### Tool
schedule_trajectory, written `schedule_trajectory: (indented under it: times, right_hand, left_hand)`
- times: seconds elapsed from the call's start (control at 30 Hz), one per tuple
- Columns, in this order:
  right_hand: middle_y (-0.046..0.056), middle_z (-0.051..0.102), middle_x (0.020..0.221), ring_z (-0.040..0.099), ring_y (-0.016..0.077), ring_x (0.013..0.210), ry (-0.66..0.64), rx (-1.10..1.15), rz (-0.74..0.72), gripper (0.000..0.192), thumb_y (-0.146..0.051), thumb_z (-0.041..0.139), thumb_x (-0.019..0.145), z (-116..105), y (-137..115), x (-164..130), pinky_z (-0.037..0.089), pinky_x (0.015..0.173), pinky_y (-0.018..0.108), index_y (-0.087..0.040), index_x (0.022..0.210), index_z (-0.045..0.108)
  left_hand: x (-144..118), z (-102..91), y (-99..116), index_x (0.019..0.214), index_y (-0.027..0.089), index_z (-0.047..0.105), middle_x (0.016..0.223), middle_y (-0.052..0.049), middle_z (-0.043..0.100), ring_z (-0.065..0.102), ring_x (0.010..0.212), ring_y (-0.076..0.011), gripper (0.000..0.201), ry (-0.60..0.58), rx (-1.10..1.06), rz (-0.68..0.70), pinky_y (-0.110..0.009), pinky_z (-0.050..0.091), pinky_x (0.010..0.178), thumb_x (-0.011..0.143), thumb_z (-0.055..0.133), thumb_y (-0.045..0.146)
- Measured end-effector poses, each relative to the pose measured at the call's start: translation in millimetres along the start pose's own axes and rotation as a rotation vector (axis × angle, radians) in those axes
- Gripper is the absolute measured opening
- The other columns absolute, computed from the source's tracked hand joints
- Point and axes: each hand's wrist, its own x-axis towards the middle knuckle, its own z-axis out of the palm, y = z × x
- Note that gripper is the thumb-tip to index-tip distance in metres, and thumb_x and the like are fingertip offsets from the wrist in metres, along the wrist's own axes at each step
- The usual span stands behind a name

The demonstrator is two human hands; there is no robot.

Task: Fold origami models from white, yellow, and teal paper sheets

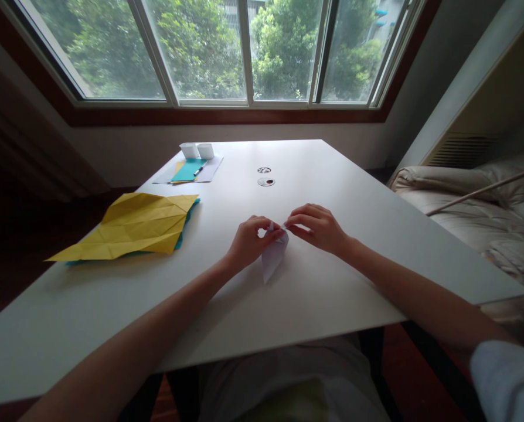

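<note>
- Daylight from the windows [213, 58] crosses the tabletop [306, 199] from beyond the folded white paper [273, 261], which probably helps you read its creases.
- Your left hand [248, 237] pinches the folded white paper's upper part between thumb and fingers, apparently steadying it, with its long point aimed toward you.
- Your right hand [317, 227] closes thumb and fingertips narrowly on a small tip at its upper right, a grip that suits fine control; the fold itself is too small to tell.
- Well left of the folded white paper, a creased yellow sheet [134, 225] overlaps a teal sheet [179, 241], presumably laid aside from your hands.
- Beyond it, two round pieces [266, 182] lie near each other, likely spread for easy picking.
- Farther beyond, leftward, white containers [189, 150] stand by layered papers [185, 170] and a pen [199, 170], seemingly grouped as supplies.
</note>
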Motion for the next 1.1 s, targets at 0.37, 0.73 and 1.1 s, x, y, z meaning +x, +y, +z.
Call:
schedule_trajectory:
  times: [0.37, 0.73, 1.1]
  right_hand:
    - [0.004, 0.066, 0.087, 0.058, 0.0145, 0.077, -0.036, 0.055, -0.004, 0.012, -0.023, 0.055, 0.083, 1, 1, -1, 0.046, 0.07, 0.029, -0.022, 0.091, 0.064]
    - [0.004, 0.064, 0.077, 0.058, 0.0127, 0.069, 0.005, 0.325, 0.258, 0.014, -0.029, 0.061, 0.078, 2, -8, 2, 0.048, 0.062, 0.026, -0.018, 0.086, 0.064]
    - [0.004, 0.059, 0.081, 0.054, 0.0123, 0.071, -0.098, 0.401, 0.281, 0.011, -0.028, 0.051, 0.086, 1, -4, 3, 0.046, 0.064, 0.026, -0.019, 0.084, 0.059]
  left_hand:
    - [-1, -0.1, -1, 0.077, 0.021, 0.067, 0.07, 0.0, 0.065, 0.054, 0.069, -0.0143, 0.012, 0.076, -0.004, 0.009, -0.027, 0.041, 0.062, 0.075, 0.063, 0.032]
    - [-3, -1.5, 2, 0.077, 0.02, 0.068, 0.071, -0.001, 0.064, 0.053, 0.07, -0.0141, 0.014, 0.068, -0.069, 0.054, -0.027, 0.04, 0.063, 0.077, 0.062, 0.033]
    - [6, -16.6, -2, 0.1, 0.017, 0.064, 0.093, -0.006, 0.065, 0.05, 0.075, -0.0146, 0.04, 0.004, -0.171, -0.133, -0.025, 0.039, 0.062, 0.078, 0.054, 0.049]
